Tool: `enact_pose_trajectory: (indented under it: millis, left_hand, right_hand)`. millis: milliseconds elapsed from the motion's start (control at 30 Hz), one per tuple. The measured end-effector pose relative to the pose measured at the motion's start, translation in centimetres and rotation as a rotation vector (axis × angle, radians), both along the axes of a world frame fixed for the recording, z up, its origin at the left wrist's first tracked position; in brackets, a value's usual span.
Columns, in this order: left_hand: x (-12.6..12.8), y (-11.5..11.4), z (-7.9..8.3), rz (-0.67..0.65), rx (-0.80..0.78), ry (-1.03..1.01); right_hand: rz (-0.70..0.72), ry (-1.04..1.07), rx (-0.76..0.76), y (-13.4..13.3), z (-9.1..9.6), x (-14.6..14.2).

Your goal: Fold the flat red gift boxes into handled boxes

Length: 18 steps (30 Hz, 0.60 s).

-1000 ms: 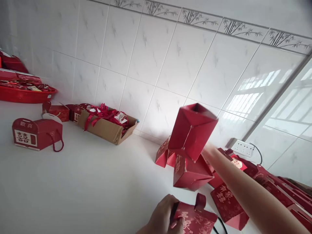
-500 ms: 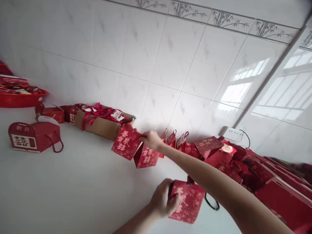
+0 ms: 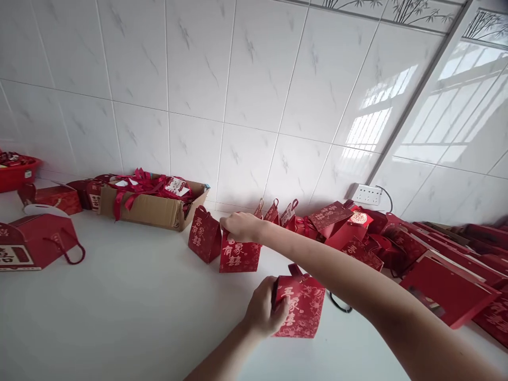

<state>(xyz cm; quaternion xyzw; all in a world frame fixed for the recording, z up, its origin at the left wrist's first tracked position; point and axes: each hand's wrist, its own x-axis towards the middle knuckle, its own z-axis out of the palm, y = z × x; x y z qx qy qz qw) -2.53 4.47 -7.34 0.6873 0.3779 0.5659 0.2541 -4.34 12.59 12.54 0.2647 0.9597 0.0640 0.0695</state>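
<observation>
My left hand (image 3: 266, 311) is closed around the side of a red gift box (image 3: 304, 307) with pink Chinese characters, a flower print and a ribbon loop on top. My right hand (image 3: 240, 226) reaches across, above my left, fingers curled over the top of a second red gift box (image 3: 239, 259) standing on the white table; the hand hides that box's top edge. Just left of it, a matching box (image 3: 203, 236) stands upright with a slanted front. Behind my right wrist, several small red boxes with loops (image 3: 288, 213) stand in a row by the wall.
A cardboard box (image 3: 143, 209) of red ribbons sits by the tiled wall. Handled red boxes (image 3: 47, 241) and a red basin (image 3: 18, 177) are at left. At right lie piled red boxes and flat cartons (image 3: 444, 286), a power strip (image 3: 365, 194) and a black cord loop (image 3: 339, 302).
The leftmost matching box, tilted earlier, now stands upright. My right hand has shifted from between the two boxes onto the right one. My left hand keeps its box; the view has turned right.
</observation>
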Motion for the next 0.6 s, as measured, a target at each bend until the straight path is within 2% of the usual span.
enact_pose_trajectory:
  millis: [67, 133, 233, 300, 367, 433, 500, 600]
  left_hand:
    - [0.0, 0.0, 0.1, -0.001, 0.000, -0.004]
    - [-0.1, 0.0, 0.1, -0.004, -0.002, -0.011]
    - [-0.3, 0.0, 0.2, -0.037, -0.026, -0.012]
    - [-0.5, 0.0, 0.2, -0.075, -0.046, -0.006]
    - [-0.6, 0.0, 0.3, -0.097, -0.058, -0.002]
    - [-0.5, 0.0, 0.3, -0.084, -0.068, -0.004]
    - [-0.3, -0.1, 0.3, -0.041, -0.072, -0.014]
    - [0.1, -0.3, 0.4, 0.022, -0.057, -0.028]
  right_hand:
    - [0.031, 0.034, 0.037, -1.6, 0.5, -0.7]
    - [0.076, 0.063, 0.053, -3.1, 0.0, -1.8]
    - [0.175, 0.084, 0.045, -4.6, -2.2, -4.0]
    - [0.148, 0.129, 0.071, -4.8, -3.8, -5.0]
    - [0.153, 0.167, 0.075, -4.5, -4.6, -5.1]
    - [0.176, 0.210, 0.044, -4.0, -4.4, -3.9]
    - [0.153, 0.343, -0.014, -3.5, -3.7, -1.5]
    - [0.047, 0.895, -0.168, -2.8, -3.0, 3.4]
